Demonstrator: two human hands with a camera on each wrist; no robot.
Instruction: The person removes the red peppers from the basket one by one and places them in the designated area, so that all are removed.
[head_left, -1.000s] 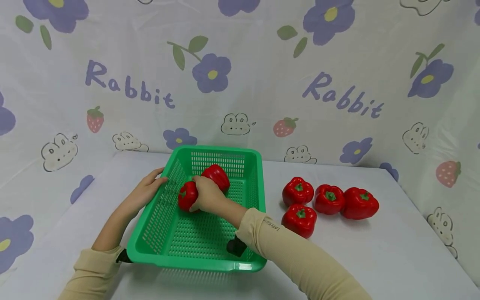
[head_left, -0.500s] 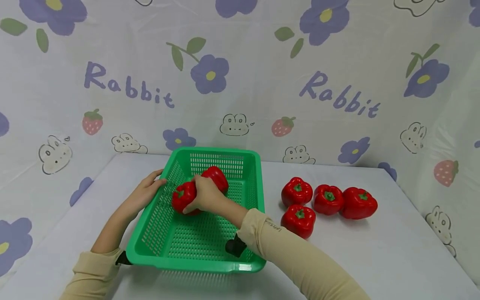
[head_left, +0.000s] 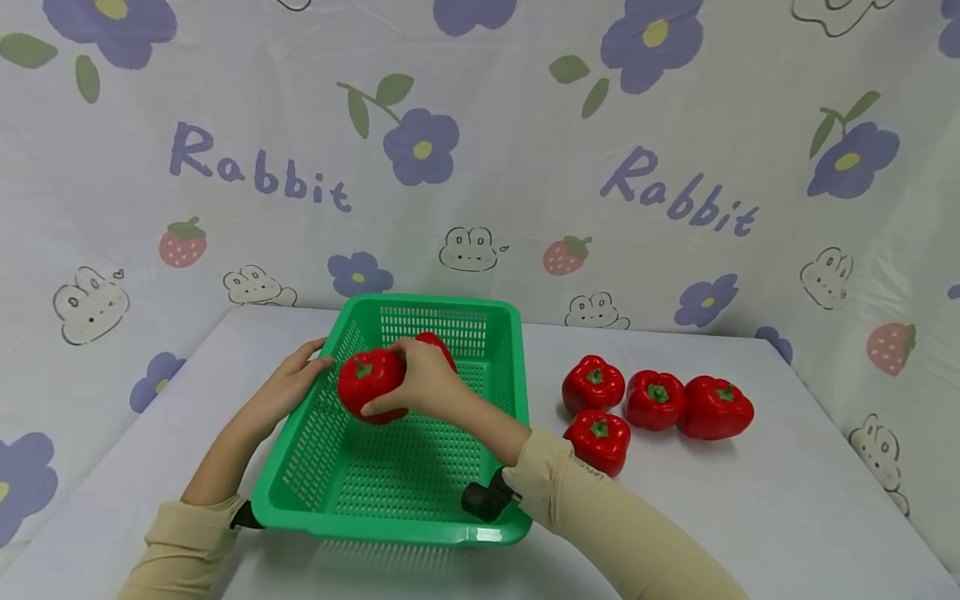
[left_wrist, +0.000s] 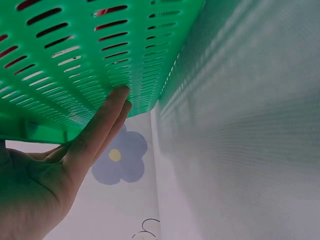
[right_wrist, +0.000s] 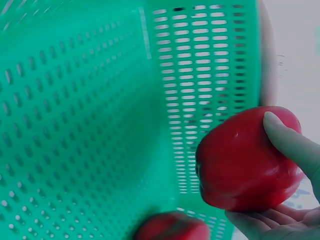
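Note:
My right hand grips a red bell pepper inside the green basket, close to its left wall. In the right wrist view the thumb lies on one side of the held pepper and the fingers are under the other. A second bell pepper lies at the back of the basket, partly hidden by that hand. My left hand holds the basket's left rim, thumb over the edge. Fingers lie straight against the outer slotted wall in the left wrist view.
To the right of the basket, several red bell peppers stand on the white table: one in front, others in a row behind, ending with a pepper. A patterned cloth hangs behind the table.
My right hand has raised the bell pepper from the basket floor and drawn it slightly left, toward the left wall. My left hand stays on the rim; the basket has hardly moved.

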